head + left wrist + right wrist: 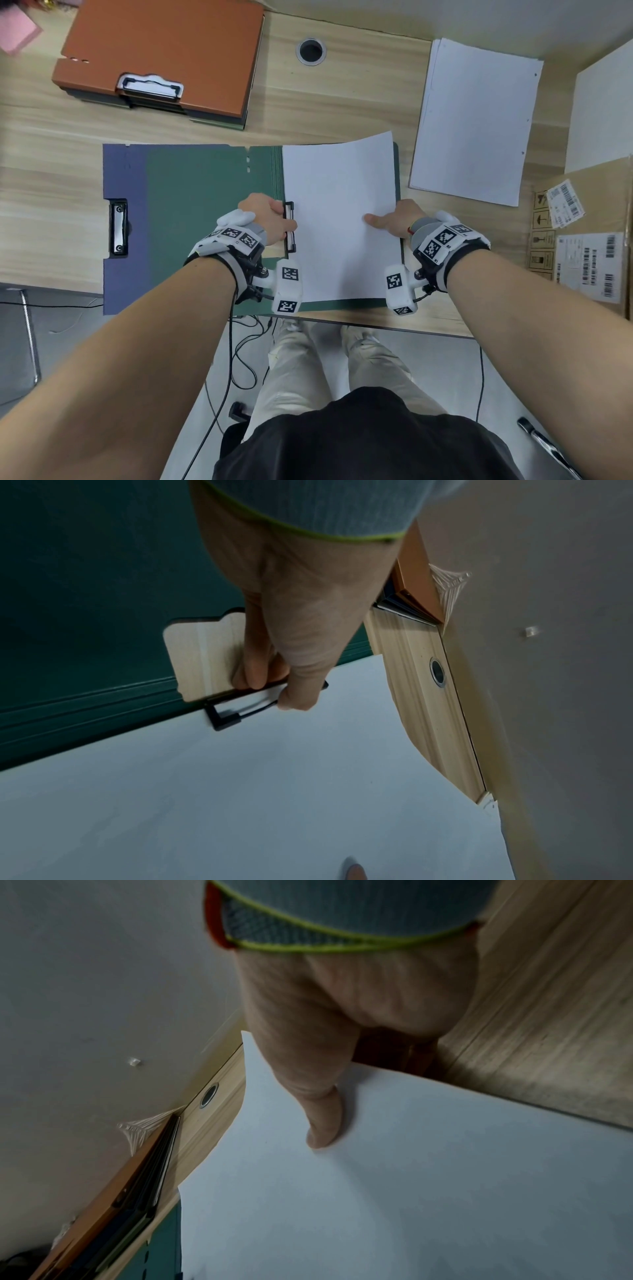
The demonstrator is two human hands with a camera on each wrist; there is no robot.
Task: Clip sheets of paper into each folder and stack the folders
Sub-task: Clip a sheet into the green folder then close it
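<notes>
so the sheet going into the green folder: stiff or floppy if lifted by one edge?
Probably floppy: the sheet already curls up at its far corner while the right hand pinches one edge. Likely light, and it may slide on the green folder until the clip under the left hand closes.

Bright, even head view with bowed edges; dim, soft, blurred wrist views.

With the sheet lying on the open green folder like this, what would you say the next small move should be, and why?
Probably slide the sheet left until its edge sits under the clip, then let the clip close. The left hand grips the clip's lever, the right hand pinches the sheet's right edge, and the sheet's far corner is lifted off the green folder, so it looks not yet clamped.
</notes>
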